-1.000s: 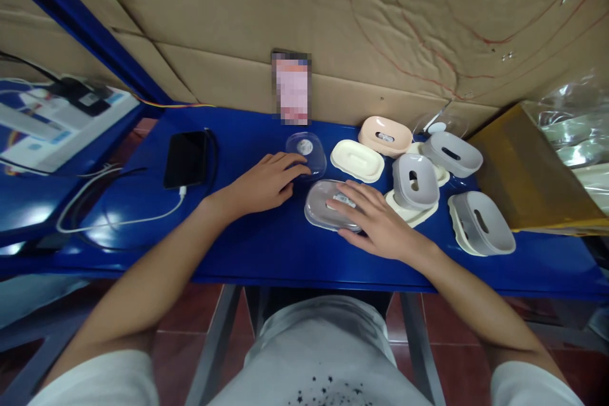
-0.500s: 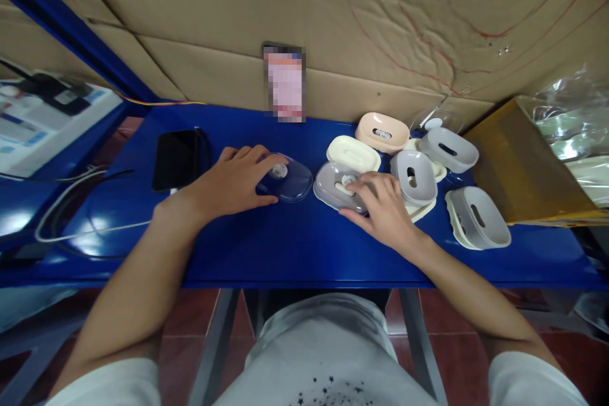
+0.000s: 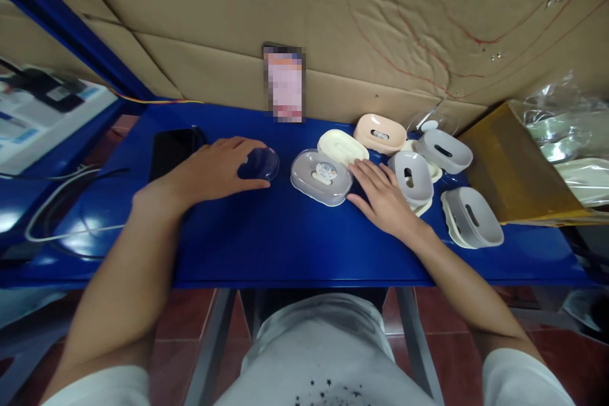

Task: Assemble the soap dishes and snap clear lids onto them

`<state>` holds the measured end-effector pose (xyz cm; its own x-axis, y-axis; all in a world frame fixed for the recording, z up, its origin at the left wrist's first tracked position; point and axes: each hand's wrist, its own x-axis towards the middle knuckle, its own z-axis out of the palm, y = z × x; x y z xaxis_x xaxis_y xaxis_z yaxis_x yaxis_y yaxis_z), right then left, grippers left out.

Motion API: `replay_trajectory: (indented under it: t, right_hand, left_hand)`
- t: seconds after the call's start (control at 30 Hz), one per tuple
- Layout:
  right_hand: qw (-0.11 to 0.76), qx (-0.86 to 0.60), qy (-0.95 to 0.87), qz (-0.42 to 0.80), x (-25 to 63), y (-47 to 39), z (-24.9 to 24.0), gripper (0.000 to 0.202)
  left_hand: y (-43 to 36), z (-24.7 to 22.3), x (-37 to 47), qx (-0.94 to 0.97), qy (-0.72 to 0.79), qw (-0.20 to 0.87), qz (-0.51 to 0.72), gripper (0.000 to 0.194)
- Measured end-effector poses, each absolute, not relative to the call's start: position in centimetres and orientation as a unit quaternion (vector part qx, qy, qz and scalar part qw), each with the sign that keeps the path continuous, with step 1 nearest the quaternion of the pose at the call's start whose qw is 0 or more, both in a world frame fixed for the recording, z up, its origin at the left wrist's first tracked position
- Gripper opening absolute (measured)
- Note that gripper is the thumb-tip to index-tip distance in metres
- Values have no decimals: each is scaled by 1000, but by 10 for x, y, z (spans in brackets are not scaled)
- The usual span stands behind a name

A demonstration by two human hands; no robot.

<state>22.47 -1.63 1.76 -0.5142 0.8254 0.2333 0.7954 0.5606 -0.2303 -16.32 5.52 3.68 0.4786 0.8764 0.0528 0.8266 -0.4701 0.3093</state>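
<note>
My left hand [image 3: 221,168] has its thumb and fingers around a clear oval lid [image 3: 262,164] lying on the blue table; the lid's left part is hidden under the hand. A second clear lid with a round sticker sits over a cream tray, together forming a covered dish [image 3: 322,177] at the middle. Just right of this dish, my right hand [image 3: 378,193] rests with its fingers extended and holds nothing. Behind the dish is a bare cream tray [image 3: 342,146]. The fingertips of my right hand are near both.
Behind stands a peach slotted dish [image 3: 380,134]. Grey slotted dishes [image 3: 413,177] are at the right, beside a cardboard box [image 3: 518,171]. A dark phone [image 3: 169,151] and cables lie left. Another phone [image 3: 285,84] leans on the cardboard wall.
The covered dish has shifted left, and my right hand has come off its top to its right side. My left hand has moved left with the clear lid.
</note>
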Motion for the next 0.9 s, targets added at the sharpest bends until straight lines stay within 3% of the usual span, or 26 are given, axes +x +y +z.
replay_trajectory:
  t: [0.23,0.4,0.57,0.77,0.9]
  right_hand:
    - [117,-441,-889,37,205,-22,12,60]
    - [106,-495,-862,25,211,-14,4,67]
    - [90,-427,-897,69,217,-12,1,61]
    - [136,-444,-881,88,221,-10,10,61]
    - [148,-424,-889,93,228,-11,13,44]
  left_hand:
    - [25,72,-131,872,420,166,188,80]
    - [2,47,-90,923,331,81,180,68]
    - [-21,21,-51,961,255,21,105,59]
    - [-7,23,-59,924,358,17,132,58]
    - [20,24,-81,880,440,-24,176,64]
